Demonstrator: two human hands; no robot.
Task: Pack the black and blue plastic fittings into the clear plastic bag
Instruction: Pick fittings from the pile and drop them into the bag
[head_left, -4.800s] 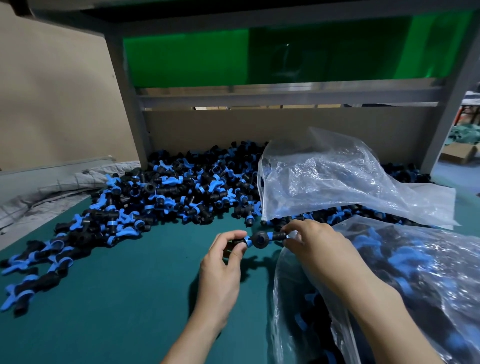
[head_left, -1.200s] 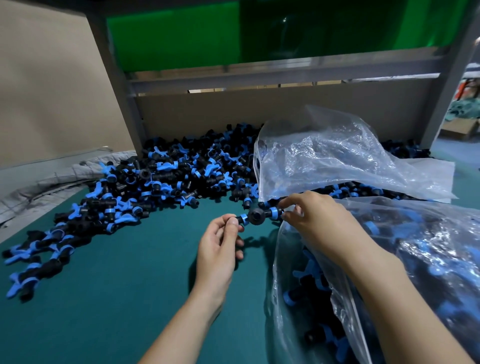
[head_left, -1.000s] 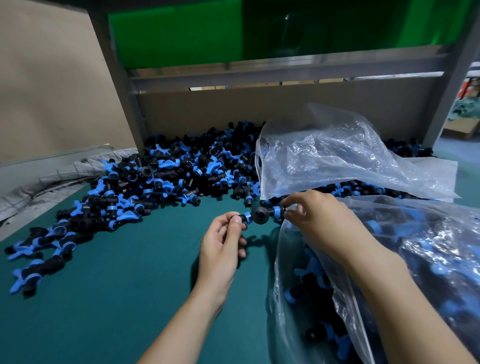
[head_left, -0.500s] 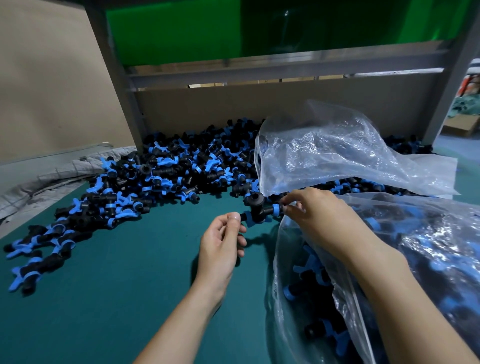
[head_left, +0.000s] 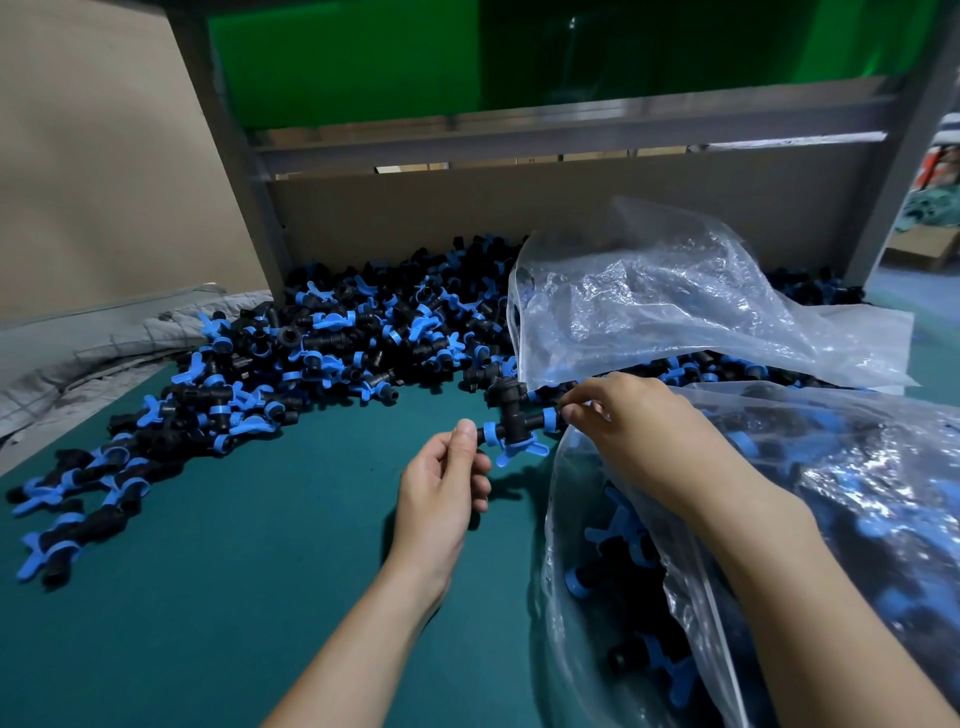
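My left hand (head_left: 441, 493) and right hand (head_left: 628, 431) pinch one black-and-blue fitting (head_left: 511, 423) beside the clear plastic bag (head_left: 810, 499). Next, probably: drop it in.

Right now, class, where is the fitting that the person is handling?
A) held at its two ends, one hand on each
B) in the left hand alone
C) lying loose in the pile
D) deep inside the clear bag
A: the left hand and the right hand each pinch one end of the fitting, held above the green table beside the clear bag.

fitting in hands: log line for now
fitting: left hand pinches one end | right hand pinches other | clear bag part filled
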